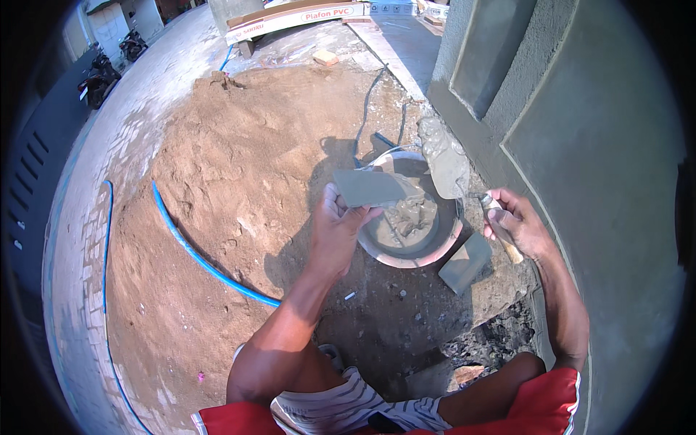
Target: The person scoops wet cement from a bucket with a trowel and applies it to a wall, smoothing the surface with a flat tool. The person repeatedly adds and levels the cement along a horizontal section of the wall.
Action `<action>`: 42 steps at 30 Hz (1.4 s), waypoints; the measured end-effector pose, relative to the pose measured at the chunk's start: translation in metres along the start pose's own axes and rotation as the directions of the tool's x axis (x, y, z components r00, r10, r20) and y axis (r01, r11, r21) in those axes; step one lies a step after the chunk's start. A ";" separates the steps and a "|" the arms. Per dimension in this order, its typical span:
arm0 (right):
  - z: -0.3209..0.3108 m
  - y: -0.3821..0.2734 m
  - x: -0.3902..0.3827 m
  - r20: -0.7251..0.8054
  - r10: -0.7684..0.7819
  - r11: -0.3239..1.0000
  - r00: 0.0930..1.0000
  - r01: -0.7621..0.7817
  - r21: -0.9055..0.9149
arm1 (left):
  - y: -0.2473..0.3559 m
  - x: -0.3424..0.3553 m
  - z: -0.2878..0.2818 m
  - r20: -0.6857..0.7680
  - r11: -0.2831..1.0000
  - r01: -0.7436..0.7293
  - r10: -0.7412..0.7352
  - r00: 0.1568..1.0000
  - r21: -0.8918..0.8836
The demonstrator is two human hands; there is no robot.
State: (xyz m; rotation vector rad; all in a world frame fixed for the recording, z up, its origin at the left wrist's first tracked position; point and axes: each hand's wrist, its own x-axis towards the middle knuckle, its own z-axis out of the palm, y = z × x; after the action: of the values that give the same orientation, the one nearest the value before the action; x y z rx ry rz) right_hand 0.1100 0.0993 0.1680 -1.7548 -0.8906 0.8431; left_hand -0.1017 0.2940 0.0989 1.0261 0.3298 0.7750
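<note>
My left hand point(337, 228) is closed on the near edge of a flat grey tile point(366, 186), held above a round basin point(373, 250) of wet grey mortar point(409, 221). In my right hand point(518, 225) is the wooden handle of a trowel point(444, 156). Its blade, coated with wet mortar, points away from me over the basin's right rim. A second grey tile point(465, 262) lies on the ground between the basin and my right hand.
A sand heap point(239, 167) spreads to the left, with a blue hose point(196, 254) across it. A rendered grey wall point(616, 203) rises close on my right. Long cardboard boxes point(297, 20) lie at the back. Motorbikes point(100, 80) stand far left. Rubble point(500, 337) lies near my knee.
</note>
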 end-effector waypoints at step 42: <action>0.070 0.097 -0.023 -0.224 -0.620 0.666 0.752 0.352 -0.658 | -0.052 0.002 0.102 -0.172 0.935 -0.335 0.312 0.934 -0.121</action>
State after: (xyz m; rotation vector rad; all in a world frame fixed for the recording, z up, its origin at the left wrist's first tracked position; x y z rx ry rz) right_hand 0.0580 0.0842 0.0592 -1.9342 -1.3251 -0.2424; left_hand -0.0194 0.2155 0.1056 0.8932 0.2284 1.1635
